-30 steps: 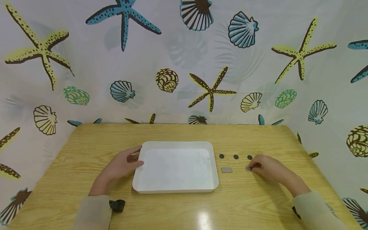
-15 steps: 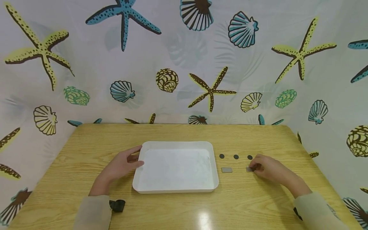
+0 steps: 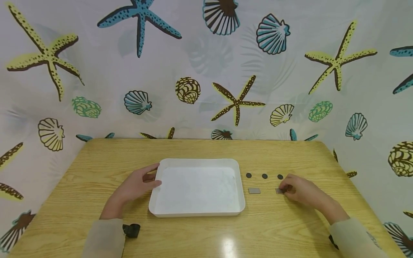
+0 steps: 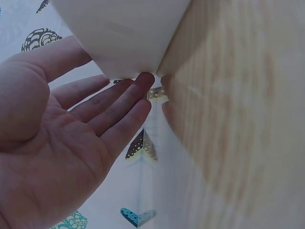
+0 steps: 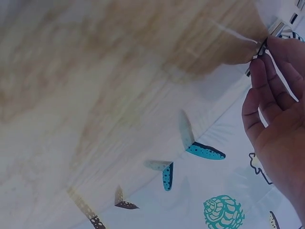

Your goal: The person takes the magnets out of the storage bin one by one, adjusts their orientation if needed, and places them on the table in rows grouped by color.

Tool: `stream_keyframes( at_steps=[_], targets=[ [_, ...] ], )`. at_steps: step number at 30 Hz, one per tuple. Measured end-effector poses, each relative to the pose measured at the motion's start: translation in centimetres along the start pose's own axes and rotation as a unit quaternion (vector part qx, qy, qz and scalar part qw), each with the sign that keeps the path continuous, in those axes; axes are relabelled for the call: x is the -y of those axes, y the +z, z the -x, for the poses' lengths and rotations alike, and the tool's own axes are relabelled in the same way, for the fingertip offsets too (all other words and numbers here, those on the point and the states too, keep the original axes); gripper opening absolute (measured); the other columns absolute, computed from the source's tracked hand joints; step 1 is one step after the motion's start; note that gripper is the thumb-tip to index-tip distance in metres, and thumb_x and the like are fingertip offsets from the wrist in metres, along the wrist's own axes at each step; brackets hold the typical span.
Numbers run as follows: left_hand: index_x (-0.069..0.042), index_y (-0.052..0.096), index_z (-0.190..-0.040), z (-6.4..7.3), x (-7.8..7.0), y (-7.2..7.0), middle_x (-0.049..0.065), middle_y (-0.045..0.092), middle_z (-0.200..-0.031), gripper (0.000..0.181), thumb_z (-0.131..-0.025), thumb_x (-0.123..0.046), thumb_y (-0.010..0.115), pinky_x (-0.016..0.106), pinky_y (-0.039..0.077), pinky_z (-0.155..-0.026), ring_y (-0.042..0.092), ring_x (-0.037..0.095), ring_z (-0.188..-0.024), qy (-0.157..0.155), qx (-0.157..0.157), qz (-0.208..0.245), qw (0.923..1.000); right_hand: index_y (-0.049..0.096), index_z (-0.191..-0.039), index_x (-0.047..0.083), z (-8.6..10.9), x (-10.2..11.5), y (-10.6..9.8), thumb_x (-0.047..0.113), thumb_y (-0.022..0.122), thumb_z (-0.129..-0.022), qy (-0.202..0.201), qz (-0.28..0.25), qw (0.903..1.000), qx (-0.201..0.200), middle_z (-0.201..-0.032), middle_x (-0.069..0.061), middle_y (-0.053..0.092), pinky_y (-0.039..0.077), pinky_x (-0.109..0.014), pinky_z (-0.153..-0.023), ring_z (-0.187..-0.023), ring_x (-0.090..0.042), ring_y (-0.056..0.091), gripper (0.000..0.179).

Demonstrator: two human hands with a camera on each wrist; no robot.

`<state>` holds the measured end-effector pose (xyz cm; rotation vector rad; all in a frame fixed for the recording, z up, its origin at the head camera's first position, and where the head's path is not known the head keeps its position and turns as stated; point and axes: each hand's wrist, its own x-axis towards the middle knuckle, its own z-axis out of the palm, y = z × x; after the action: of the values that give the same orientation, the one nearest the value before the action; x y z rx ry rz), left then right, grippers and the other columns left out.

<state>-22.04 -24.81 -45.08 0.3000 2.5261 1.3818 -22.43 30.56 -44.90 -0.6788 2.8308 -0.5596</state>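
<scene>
A shallow white tray lies on the wooden table. My left hand holds its left side, thumb over the rim and the other fingers along the outer wall. In the left wrist view those fingers lie nearly straight against the tray wall. To the right, my right hand pinches a small thin dark piece between thumb and fingertips. It is right at the end of a small grey rectangular plate, partly hidden by the fingers. A second grey plate lies nearer the tray.
Three small dark discs sit in a row behind the plates: a left disc, a middle disc and a right disc near my right hand. A sea-patterned cloth hangs around the table.
My right hand shifts only very slightly at the grey plate. The left hand, tray and discs stay where they were.
</scene>
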Motion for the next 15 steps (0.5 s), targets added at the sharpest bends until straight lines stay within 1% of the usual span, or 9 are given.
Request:
stream_keyframes(
  at_steps=[4,10,15],
  targets=[
    [-0.004,0.026,-0.163,-0.06,0.03,0.02,0.029,0.038,-0.162,0.076,-0.102,-0.023,0.067,0.048,0.055,-0.106,0.048,0.047,-0.144,0.0,0.001,-0.001,1.0,0.075,-0.106,0.018,0.0,-0.02,0.06,0.009,0.073,-0.094,-0.004,0.005,1.0,-0.002,-0.104,0.005,0.064,0.057,-0.036,-0.085,-0.094,-0.01,0.063,0.016],
    [-0.005,0.027,-0.163,-0.07,-0.05,0.04,0.028,0.04,-0.161,0.077,-0.102,-0.024,0.067,0.049,0.055,-0.106,0.049,0.047,-0.143,-0.007,-0.002,-0.006,1.0,0.074,-0.107,0.017,0.08,0.06,-0.02,0.009,0.073,-0.094,-0.006,0.003,1.0,-0.003,-0.104,0.004,0.064,0.057,-0.034,-0.084,-0.093,-0.008,0.062,0.016],
    [-0.007,0.026,-0.164,-0.13,-0.28,0.02,0.028,0.041,-0.16,0.077,-0.102,-0.027,0.067,0.049,0.055,-0.106,0.049,0.046,-0.143,-0.013,-0.001,-0.011,0.9999,0.073,-0.111,0.014,0.18,0.49,-0.48,0.012,0.072,-0.095,0.013,-0.009,0.9997,-0.017,-0.106,0.002,0.065,0.057,-0.034,-0.084,-0.096,-0.011,0.062,0.016]
  ],
)
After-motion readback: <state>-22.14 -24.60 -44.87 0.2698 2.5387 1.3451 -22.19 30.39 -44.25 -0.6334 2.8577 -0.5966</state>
